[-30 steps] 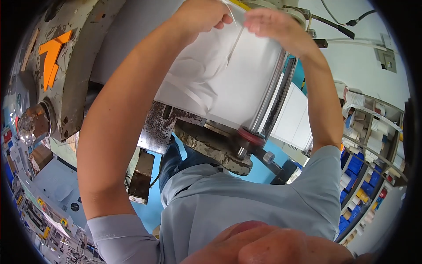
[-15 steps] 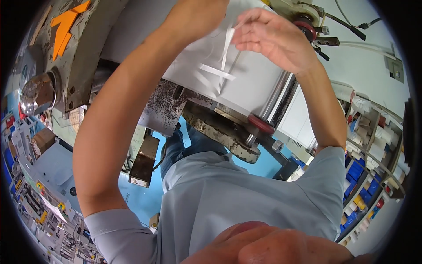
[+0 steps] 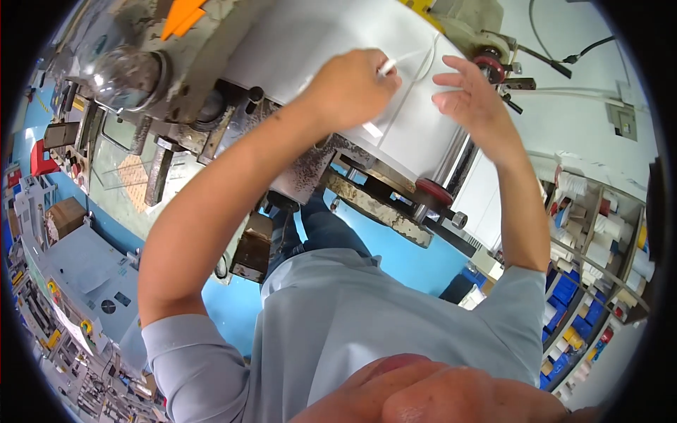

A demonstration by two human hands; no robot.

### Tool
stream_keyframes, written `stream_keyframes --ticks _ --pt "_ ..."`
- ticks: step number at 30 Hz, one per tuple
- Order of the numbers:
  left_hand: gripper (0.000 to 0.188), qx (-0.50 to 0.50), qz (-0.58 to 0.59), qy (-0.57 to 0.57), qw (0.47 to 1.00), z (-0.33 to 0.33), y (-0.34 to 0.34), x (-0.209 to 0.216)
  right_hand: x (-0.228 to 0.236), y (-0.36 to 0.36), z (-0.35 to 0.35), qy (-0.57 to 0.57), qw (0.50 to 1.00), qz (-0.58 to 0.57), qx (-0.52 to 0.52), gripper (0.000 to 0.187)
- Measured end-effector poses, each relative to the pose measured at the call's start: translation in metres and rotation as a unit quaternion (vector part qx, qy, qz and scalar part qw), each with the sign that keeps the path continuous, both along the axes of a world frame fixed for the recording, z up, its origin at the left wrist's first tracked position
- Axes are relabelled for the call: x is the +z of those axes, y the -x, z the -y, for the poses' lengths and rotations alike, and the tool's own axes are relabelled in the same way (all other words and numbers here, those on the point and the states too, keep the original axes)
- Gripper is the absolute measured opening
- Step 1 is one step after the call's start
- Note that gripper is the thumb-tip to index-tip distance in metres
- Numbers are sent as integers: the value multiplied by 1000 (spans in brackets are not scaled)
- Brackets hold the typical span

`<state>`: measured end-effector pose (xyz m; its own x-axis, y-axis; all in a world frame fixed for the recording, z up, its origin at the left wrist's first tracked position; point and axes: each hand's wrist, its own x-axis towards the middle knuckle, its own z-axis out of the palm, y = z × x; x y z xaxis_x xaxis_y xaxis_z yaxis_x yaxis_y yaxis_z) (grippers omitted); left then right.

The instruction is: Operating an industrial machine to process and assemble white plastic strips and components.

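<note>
My left hand (image 3: 356,88) is closed over the grey-white flat surface (image 3: 310,39) of a machine, with a white strip (image 3: 387,66) gripped between thumb and fingers. From that grip a thin, curling end of the strip runs toward the far right. My right hand (image 3: 471,102) hovers near the right edge of the surface, its fingers spread and apart from the strip. Just below my left hand lies a short white piece (image 3: 372,130), partly hidden by it.
A round metal dome (image 3: 123,79) and an orange arrow-shaped marking (image 3: 185,17) are on the machine at the left. Red rollers (image 3: 434,191) and a metal rod flank the surface's right side. Shelves with blue bins (image 3: 564,289) stand at the right.
My left hand has come down and right, drawing in the white strip, which lay stretched over the surface before. My right hand has moved slightly right and down, away from the strip.
</note>
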<state>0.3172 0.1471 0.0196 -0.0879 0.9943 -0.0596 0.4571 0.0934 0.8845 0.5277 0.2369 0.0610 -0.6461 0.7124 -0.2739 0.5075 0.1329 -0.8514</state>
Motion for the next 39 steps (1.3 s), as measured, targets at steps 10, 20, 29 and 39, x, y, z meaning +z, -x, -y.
stream_keyframes --ticks 10,20,29,39 --pt "41 6 -234 -158 959 75 -17 11 -24 54 58 -229 962 46 140 52" --pt "14 -12 41 -145 988 267 109 56 -26 55 65 -211 959 99 160 23" --pt "49 572 -275 172 754 436 403 -167 -20 45 79 -151 969 151 123 39" --pt "32 330 -584 106 733 426 519 -242 -21 32 109 -243 950 191 41 36"
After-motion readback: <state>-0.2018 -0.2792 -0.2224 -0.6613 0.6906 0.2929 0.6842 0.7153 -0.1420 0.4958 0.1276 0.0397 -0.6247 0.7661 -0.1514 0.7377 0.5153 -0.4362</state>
